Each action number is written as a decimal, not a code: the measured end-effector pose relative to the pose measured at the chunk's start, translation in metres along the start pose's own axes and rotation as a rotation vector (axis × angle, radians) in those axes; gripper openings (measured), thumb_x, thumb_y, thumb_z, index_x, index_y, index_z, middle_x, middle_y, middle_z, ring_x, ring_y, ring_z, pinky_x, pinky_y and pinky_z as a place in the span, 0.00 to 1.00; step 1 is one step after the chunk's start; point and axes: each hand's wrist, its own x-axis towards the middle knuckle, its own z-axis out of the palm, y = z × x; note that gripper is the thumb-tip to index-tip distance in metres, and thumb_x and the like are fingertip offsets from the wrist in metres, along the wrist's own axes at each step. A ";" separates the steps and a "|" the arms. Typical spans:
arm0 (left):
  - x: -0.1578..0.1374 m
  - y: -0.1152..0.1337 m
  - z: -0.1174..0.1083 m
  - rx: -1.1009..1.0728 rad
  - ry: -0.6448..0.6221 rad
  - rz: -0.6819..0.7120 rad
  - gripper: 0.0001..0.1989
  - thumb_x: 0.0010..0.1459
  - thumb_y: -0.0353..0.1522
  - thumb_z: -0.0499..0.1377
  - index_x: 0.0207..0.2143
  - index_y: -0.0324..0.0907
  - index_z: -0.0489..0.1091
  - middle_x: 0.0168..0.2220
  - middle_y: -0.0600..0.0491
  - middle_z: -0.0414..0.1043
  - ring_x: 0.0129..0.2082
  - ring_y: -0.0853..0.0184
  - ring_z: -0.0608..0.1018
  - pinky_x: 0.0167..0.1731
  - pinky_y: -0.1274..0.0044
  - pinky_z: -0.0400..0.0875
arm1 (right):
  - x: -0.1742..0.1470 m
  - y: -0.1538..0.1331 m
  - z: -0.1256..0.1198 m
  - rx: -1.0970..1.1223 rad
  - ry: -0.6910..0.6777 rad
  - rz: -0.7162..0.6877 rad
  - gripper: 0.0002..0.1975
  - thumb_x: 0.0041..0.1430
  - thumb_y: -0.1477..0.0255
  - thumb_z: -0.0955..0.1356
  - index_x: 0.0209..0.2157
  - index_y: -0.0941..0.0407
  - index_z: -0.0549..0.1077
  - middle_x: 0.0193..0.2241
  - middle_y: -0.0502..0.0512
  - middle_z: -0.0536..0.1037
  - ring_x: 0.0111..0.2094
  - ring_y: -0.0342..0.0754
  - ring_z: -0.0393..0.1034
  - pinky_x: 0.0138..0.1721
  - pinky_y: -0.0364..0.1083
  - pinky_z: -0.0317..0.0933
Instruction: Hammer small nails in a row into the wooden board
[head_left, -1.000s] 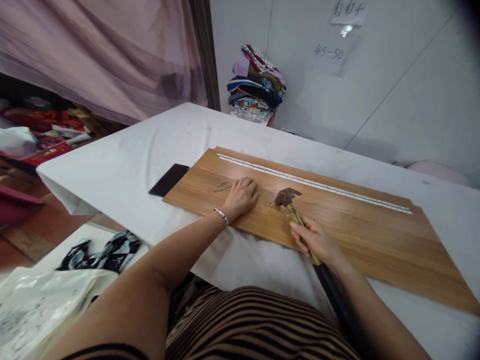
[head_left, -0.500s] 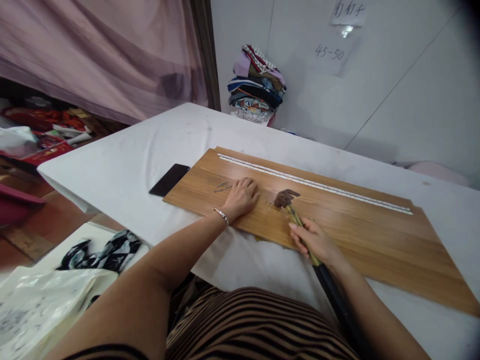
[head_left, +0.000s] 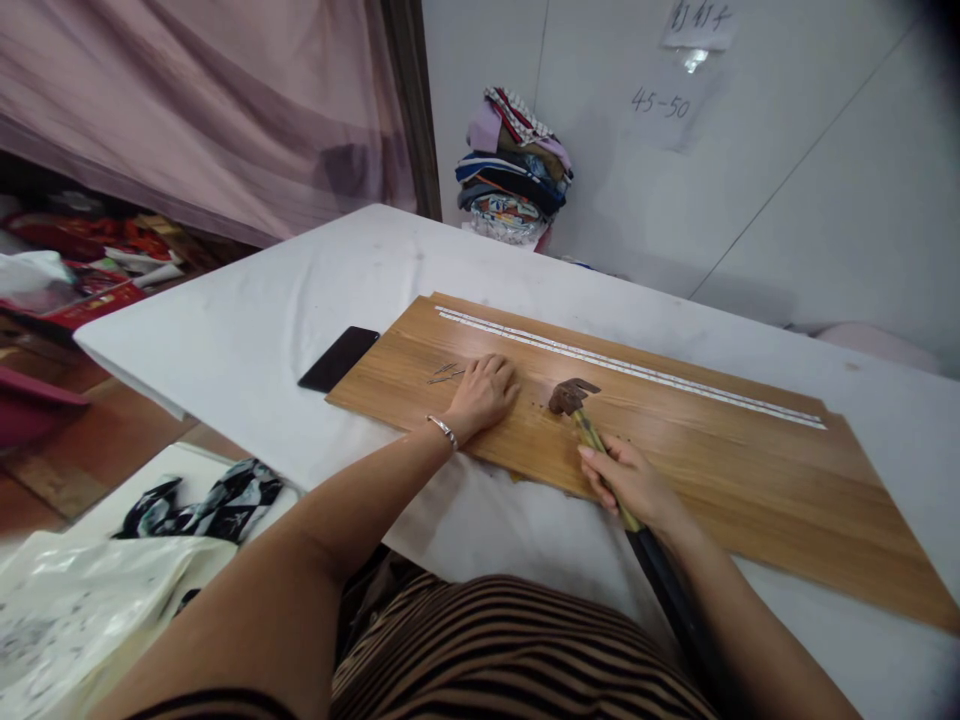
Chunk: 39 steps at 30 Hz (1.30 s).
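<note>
Next to no change in the last sec: the rusty-headed, yellow-&-black-handled claw hammer has shifted only a touch, its head at approx. 3 o'clock from the L hand, so work looks paused. R hand is wrapped round it; L hand lies palm-down, fingers loosely laid out, on the long brown wood-grain board, thin grey metal nails at its 9 o'clock.

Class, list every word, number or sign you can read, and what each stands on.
"45-50": lower paper on the wall.
"钉钉子": upper paper, cut off above; last character uncertain.
White strips on the board: any marks too small to read.
Plastic bag: marks too blurred.
</note>
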 end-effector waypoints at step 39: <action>-0.001 0.000 -0.001 -0.017 0.006 -0.003 0.12 0.69 0.36 0.55 0.49 0.44 0.74 0.55 0.44 0.74 0.60 0.54 0.71 0.63 0.60 0.64 | -0.002 -0.002 0.000 0.020 0.005 -0.004 0.22 0.53 0.49 0.72 0.36 0.53 0.67 0.16 0.39 0.65 0.11 0.38 0.53 0.11 0.40 0.50</action>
